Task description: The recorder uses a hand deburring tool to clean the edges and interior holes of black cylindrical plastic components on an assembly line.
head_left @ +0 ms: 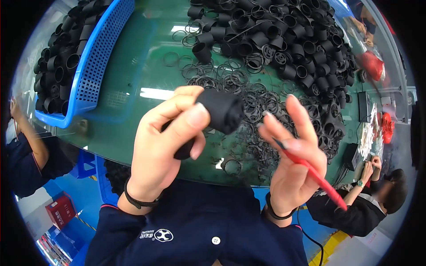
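Note:
My left hand pinches a black cylindrical rubber sleeve between thumb and fingers, its end turned to the right. A second black piece shows under the thumb, tucked against the palm and mostly hidden. To the right, my right hand holds a slim red-handled tool with a short dark pointed tip; the kind of tip is too small to make out. Its upper fingers are raised and spread, while the handle rests across the lower fingers. The tool and the sleeve are apart.
A big heap of black sleeves covers the far side of the green table. Thin black rings and scraps lie in front of it. At left stands a blue basket full of sleeves. Co-workers sit at both sides.

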Demonstrator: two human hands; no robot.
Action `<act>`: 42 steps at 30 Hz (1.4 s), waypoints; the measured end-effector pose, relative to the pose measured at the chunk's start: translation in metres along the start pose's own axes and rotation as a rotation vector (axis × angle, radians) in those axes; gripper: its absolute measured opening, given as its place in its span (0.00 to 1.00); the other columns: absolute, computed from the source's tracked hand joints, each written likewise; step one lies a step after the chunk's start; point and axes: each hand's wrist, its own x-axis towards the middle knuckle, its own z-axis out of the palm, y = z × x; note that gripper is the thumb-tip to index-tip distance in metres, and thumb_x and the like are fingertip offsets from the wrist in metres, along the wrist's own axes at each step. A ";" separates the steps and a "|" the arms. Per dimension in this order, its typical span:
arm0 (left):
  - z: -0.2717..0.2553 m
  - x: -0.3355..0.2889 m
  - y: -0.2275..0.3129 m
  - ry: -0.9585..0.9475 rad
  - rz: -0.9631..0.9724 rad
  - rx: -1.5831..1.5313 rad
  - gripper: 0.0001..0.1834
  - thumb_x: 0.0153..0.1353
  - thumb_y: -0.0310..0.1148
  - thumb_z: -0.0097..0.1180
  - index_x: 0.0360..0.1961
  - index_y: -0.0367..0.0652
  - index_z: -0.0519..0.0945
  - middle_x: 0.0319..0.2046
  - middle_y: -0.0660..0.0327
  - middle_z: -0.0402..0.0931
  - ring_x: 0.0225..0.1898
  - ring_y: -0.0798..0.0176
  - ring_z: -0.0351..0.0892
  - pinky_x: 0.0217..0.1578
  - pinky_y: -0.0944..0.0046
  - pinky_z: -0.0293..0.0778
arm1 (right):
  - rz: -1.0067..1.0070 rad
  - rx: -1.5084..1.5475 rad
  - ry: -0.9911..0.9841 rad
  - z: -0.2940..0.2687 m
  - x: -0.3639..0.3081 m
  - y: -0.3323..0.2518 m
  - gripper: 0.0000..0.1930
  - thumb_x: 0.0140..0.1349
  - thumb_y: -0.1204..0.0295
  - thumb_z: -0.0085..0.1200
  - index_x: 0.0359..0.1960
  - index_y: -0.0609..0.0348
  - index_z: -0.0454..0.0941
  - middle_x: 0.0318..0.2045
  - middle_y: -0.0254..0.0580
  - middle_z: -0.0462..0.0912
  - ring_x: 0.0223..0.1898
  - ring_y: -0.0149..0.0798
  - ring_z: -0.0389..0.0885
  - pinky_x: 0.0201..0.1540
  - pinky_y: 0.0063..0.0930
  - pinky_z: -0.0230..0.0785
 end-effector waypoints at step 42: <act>0.010 -0.007 -0.003 -0.387 -0.408 -0.324 0.12 0.61 0.36 0.41 0.34 0.35 0.69 0.18 0.64 0.63 0.12 0.76 0.59 0.08 0.77 0.55 | -0.165 -0.502 -0.093 -0.003 0.037 -0.025 0.24 0.64 0.59 0.32 0.43 0.73 0.67 0.35 0.61 0.76 0.31 0.43 0.78 0.45 0.38 0.65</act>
